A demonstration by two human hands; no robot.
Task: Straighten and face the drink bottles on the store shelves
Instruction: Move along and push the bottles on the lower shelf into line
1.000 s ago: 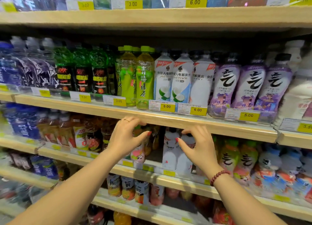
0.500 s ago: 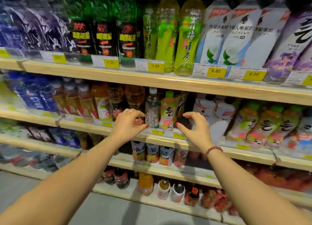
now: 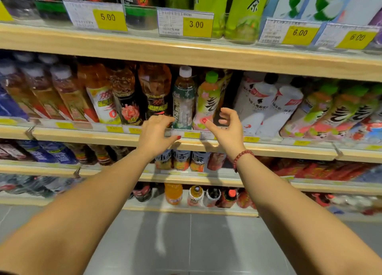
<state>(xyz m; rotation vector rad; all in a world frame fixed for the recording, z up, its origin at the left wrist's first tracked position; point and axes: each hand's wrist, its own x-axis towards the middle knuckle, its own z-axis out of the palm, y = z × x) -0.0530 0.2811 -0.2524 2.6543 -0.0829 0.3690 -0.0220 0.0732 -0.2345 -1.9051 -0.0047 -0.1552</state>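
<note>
While both arms reach toward the middle shelf [image 3: 82, 133], my left hand [image 3: 155, 131] sits at its front edge, fingers [image 3: 163, 120] loosely curled and slightly spread, pinching nothing. Index tip lies at the base of the white-capped tea bottle [image 3: 184, 97]; contact cannot be confirmed. Left thumb points along the price rail [image 3: 192, 134] below that bottle. Right hand [image 3: 226, 130]: fingers [image 3: 229, 114] curled and apart, holding nothing; thumb tip lies against the lower label of the green-capped pink bottle [image 3: 207, 101]. Both bottles stand upright, side by side, at the shelf's front edge, between my two hands. Tea bottle label reads somewhat turned; print too blurred to read. Dark amber bottles [image 3: 155, 93] stand just left of the tea bottle; white black-capped bottles [image 3: 266, 105] lean further right, past a dark gap. Red bead bracelet [image 3: 241, 158] on right wrist. Upper shelf [image 3: 186, 51] carries yellow price tags [image 3: 196, 25].
</note>
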